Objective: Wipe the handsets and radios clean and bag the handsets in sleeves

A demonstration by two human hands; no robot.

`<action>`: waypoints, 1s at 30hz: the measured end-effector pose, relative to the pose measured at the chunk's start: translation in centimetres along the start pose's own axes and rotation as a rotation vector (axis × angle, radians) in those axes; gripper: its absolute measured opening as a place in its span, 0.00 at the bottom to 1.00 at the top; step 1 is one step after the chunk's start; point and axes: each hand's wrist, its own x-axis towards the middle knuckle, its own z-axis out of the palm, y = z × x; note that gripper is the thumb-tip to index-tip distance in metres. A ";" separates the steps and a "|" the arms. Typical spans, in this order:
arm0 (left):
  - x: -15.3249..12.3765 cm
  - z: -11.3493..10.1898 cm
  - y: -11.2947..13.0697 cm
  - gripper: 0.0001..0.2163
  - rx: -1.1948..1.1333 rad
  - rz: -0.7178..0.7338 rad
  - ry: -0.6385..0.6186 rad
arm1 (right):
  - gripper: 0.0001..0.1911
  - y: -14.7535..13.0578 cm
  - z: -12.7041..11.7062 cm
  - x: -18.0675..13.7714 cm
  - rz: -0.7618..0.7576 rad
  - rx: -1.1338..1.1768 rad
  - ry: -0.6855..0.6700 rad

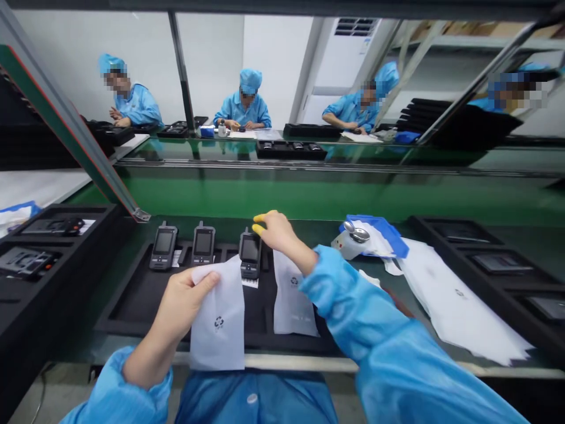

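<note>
Ref.: dial ctr = view ctr. 11 o'clock: co-worker point(238, 112), blue cap/coat, at far green worktop point(212, 152). 10 o'clock: 2nd co-worker point(143, 106), same clothing. 1 o'clock: wht cabinet point(338, 65) w/ vent grille point(355, 27). 2 o'clock: blk stack point(424, 118). 3 o'clock: blue tray point(401, 245); dispenser bttl point(349, 245) w/ metal top just beside.

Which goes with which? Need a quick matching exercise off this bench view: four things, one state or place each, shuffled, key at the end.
Things
1. Left hand
2. Right hand
3. Blue tray
4. Pile of white pouches

States and places
A. Yellow covers on fingertips
B. Lying flat, printed mark facing up
C. Pinching the top of a single white pouch
D. Next to a metal-topped bottle, with white material inside

Pairs: 1-C; 2-A; 3-D; 4-B
</note>
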 end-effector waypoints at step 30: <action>-1.1 0.6 -0.4 0.28 -0.081 0.035 -0.131 | 0.18 -2.7 -3.4 -6.2 -0.172 1.342 0.124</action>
